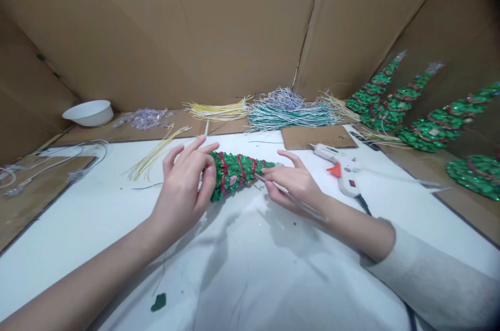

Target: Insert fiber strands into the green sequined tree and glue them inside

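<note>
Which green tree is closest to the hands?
The one lying between the left hand and right hand; the other trees are beside the right cardboard wall.

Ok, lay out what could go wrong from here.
The glue gun lies near the right forearm; if hot, its tip might burn someone reaching over. Its cord passes under that arm and could snag. The thin tool in the right hand may slip against the tree.

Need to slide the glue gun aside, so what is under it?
White tabletop shows around the glue gun, with brown cardboard by its nozzle; whatever its body covers is hidden.
</note>
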A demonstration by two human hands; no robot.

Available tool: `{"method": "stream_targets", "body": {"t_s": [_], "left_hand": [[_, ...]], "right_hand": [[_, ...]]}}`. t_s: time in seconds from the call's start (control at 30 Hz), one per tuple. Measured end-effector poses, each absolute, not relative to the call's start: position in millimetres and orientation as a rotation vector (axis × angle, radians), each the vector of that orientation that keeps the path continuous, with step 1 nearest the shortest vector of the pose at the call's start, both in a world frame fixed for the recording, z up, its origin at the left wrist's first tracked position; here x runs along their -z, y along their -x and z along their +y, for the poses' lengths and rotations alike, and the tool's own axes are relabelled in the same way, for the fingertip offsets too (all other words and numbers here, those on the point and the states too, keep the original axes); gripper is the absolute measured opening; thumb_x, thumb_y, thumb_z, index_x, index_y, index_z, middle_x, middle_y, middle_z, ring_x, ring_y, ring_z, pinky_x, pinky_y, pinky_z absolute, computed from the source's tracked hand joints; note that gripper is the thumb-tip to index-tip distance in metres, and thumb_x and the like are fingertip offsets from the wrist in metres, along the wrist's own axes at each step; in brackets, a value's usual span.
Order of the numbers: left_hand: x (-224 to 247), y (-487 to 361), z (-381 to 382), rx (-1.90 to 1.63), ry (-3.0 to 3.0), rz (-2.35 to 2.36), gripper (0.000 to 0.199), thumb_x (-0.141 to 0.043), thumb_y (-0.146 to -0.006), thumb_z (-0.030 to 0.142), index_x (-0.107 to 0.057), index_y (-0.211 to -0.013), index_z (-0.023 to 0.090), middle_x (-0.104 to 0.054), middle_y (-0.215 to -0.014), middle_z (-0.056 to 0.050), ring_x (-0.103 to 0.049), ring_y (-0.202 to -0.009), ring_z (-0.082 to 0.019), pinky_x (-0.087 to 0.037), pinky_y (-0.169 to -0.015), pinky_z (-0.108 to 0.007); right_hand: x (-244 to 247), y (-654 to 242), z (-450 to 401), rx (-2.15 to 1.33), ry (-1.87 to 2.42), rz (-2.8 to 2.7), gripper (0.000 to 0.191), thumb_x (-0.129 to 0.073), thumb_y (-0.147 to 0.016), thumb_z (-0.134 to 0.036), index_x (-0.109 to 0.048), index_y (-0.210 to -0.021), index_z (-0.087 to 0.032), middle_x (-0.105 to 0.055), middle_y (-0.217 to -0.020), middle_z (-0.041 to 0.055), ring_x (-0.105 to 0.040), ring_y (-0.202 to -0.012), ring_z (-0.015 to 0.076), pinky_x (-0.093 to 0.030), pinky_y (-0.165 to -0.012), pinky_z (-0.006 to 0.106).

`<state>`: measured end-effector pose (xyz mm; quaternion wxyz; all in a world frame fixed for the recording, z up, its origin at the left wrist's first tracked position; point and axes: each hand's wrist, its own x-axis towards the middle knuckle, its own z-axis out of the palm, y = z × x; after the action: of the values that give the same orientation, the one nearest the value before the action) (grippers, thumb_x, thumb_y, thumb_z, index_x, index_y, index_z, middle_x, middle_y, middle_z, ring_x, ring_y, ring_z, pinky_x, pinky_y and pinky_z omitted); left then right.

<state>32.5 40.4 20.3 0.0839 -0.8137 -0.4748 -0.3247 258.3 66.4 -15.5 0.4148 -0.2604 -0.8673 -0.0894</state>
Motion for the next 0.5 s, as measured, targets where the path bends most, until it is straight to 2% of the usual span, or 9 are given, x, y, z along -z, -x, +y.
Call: {"method": "stream_targets", "body": {"t_s": [0.1,0.23,0.4,0.5], "left_hand": [[-15,-34,46,0.978,2.505,-1.425,0.011,-0.038,-0.087,0.011,-0.043,-0.091,0.02,-0.061,-0.118,-0.009,-0.046,-0.125,-0.02,-0.027,-0.106,-0.042],[-10,-36,52,0.953,2.494,-1.373,0.021,-0.037,-0.087,0.011,-0.046,-0.105,0.019,-0.062,-0.111,-0.007,-0.05,-0.119,-0.021,-0.031,-0.104,-0.043],[-8,-36,56,0.984,2.483,-1.332,0.019,-0.039,-0.086,0.011,-0.048,-0.101,0.018,-0.062,-0.104,-0.007,-0.054,-0.107,-0.021,-0.04,-0.096,-0.04],[-8,-36,57,0.993,2.469,-1.327,0.02,-0.04,-0.086,0.01,-0.048,-0.103,0.017,-0.062,-0.101,-0.008,-0.055,-0.104,-0.021,-0.041,-0.095,-0.041]], "right_hand": [[16,-258,68,0.285,0.667,-2.219,0.015,-0.047,-0.083,-0.013,-0.056,-0.073,-0.018,-0.068,-0.065,-0.0023,-0.068,-0.068,0.0113,-0.035,-0.101,0.039],[17,-258,69,0.32,0.672,-2.25,0.017,-0.047,-0.086,-0.015,-0.057,-0.073,-0.017,-0.069,-0.066,-0.0013,-0.068,-0.072,0.0122,-0.032,-0.103,0.039],[18,-258,69,0.32,0.695,-2.288,0.017,-0.046,-0.087,-0.016,-0.057,-0.073,-0.017,-0.069,-0.066,-0.0015,-0.068,-0.077,0.0127,-0.029,-0.104,0.039],[18,-258,68,0.345,0.714,-2.286,0.019,-0.044,-0.088,-0.016,-0.057,-0.074,-0.018,-0.069,-0.066,-0.0025,-0.068,-0.079,0.0125,-0.028,-0.105,0.039]]}}
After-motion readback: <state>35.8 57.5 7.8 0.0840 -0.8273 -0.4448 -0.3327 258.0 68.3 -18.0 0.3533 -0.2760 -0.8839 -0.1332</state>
